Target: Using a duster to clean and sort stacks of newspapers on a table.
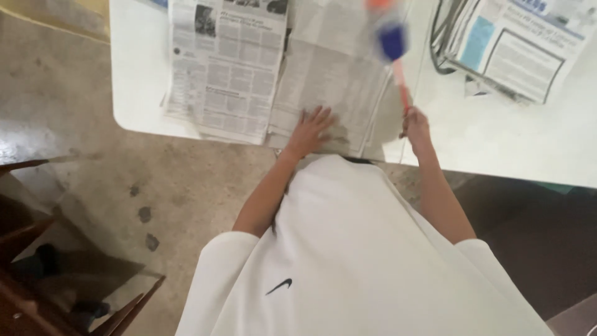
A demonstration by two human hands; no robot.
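My left hand [311, 129] lies flat with fingers spread on a stack of newspaper sheets [329, 81] at the near edge of a white table [140, 74]. My right hand [415, 124] grips the thin orange handle of a tool [392, 43] that stands up over the paper. The tool's head is blue with an orange tip and is blurred by motion. My white shirt fills the lower middle of the view.
A second newspaper [224, 62] lies to the left, overlapping the stack. More papers [516, 50] and a dark cable [438, 37] sit at the table's far right. A concrete floor [93, 174] and dark wooden furniture [37, 274] are at the left.
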